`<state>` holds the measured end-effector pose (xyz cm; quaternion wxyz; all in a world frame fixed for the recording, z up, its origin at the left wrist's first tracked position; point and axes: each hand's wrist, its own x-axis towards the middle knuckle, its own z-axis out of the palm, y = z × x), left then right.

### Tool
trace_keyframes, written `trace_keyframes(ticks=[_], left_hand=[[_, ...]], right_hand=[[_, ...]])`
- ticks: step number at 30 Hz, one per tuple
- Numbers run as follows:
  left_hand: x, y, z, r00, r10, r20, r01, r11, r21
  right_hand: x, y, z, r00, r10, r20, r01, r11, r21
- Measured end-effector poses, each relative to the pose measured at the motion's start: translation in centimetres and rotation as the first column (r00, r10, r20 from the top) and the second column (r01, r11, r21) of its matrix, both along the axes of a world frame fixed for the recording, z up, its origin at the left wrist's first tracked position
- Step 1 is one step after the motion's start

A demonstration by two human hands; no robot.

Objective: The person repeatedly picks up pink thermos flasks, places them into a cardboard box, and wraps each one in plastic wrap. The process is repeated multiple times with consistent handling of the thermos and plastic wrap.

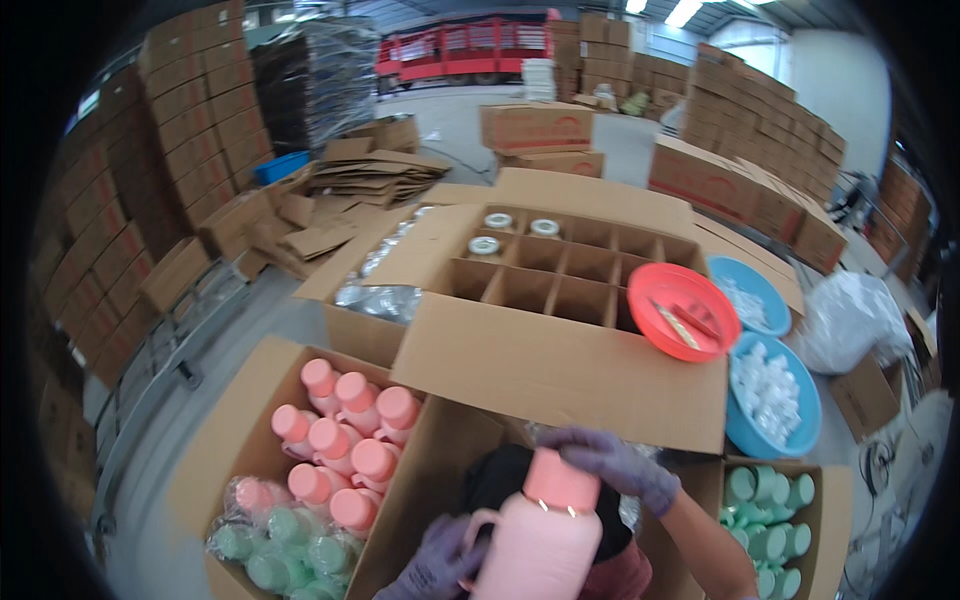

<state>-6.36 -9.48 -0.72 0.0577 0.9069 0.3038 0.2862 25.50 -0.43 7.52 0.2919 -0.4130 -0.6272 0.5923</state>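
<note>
A pale pink vacuum jug (541, 540) with a darker pink cap is tilted in front of me. My left hand (439, 559), in a purple glove, grips its side handle. My right hand (611, 461), gloved alike, holds the cap from above, fingers over its top. To the left, an open carton (225, 420) holds several pink jugs (330, 439) and, at its near end, several green ones (274, 551), some in clear plastic. More green jugs (769, 525) stand in a carton at the right. The jug's base runs out of the picture.
A divided carton (555, 360) ahead has silvery round tops (484, 245) in three cells. On its right edge rests a red basin (667, 289) holding small tools. Blue basins (806, 409) with clear plastic pieces stand beside it. Flattened cardboard (375, 176) and stacked cartons (202, 112) lie beyond.
</note>
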Motion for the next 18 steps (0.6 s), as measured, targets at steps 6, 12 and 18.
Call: trace_keyframes(ticks=[6, 12, 18], left_hand=[[-7.5, -0.4, 2.7, 0.871, 0.258, 0.418, 0.138, 0.687, -0.713], [-9.7, 13.5, -2.1, 0.771, 0.538, 0.341, -0.263, 0.756, -0.599], [-9.6, 34.7, -9.2, 0.783, 0.611, 0.113, -0.541, 0.760, -0.359]], right_hand=[[-1.9, -1.2, 0.3, 0.999, 0.049, -0.013, -0.048, 0.999, 0.013], [-4.0, 6.0, 1.5, 0.947, -0.228, 0.227, 0.095, 0.872, 0.480], [-9.6, 21.9, 2.4, 0.492, -0.518, 0.700, -0.538, 0.451, 0.712]])
